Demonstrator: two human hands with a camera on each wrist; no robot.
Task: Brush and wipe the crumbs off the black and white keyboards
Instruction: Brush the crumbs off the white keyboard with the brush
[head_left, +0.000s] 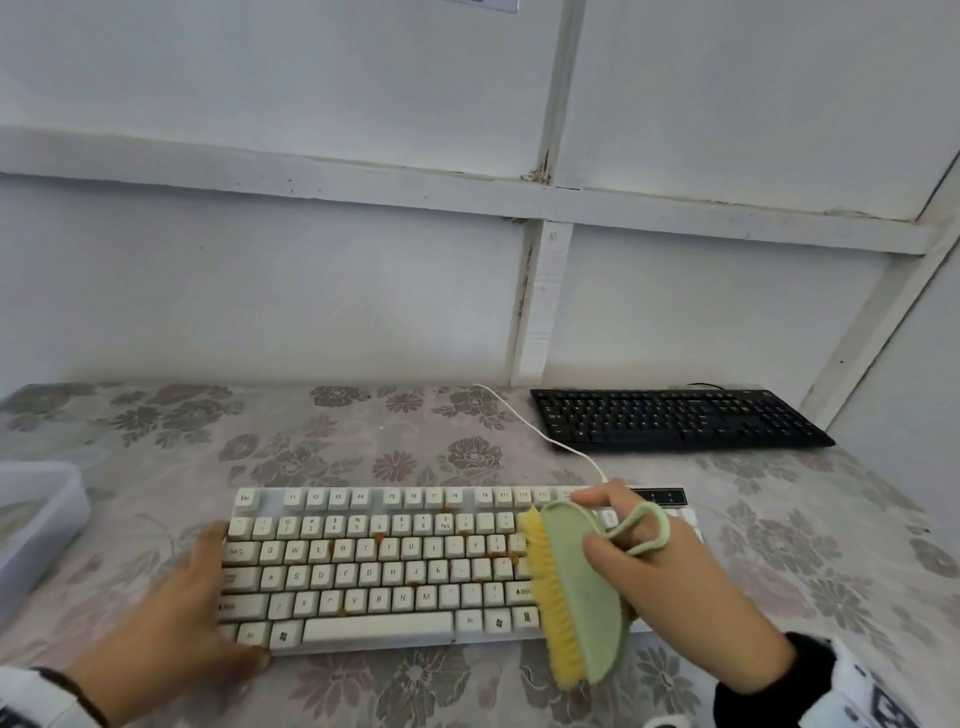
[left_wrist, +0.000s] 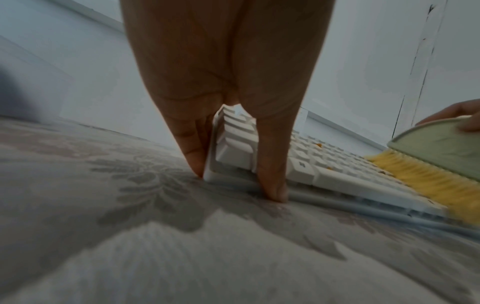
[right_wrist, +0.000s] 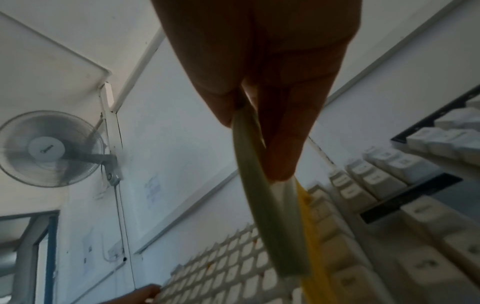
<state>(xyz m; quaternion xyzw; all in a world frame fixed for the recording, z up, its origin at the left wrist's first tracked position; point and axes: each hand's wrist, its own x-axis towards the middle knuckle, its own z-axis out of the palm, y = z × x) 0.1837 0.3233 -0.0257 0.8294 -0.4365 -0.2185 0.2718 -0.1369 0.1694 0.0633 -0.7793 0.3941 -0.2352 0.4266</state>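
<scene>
On the floral tablecloth (head_left: 363, 436), one white keyboard (head_left: 395, 566) lies nearest, orange crumbs (head_left: 336, 546) still between its keys. One right hand (head_left: 691, 587) grips one green brush (head_left: 576, 587) on its right end; one left hand (head_left: 176, 613), fingers straight, braces its left end. One black keyboard (head_left: 675, 418) waits behind, seemingly untouched.
</scene>
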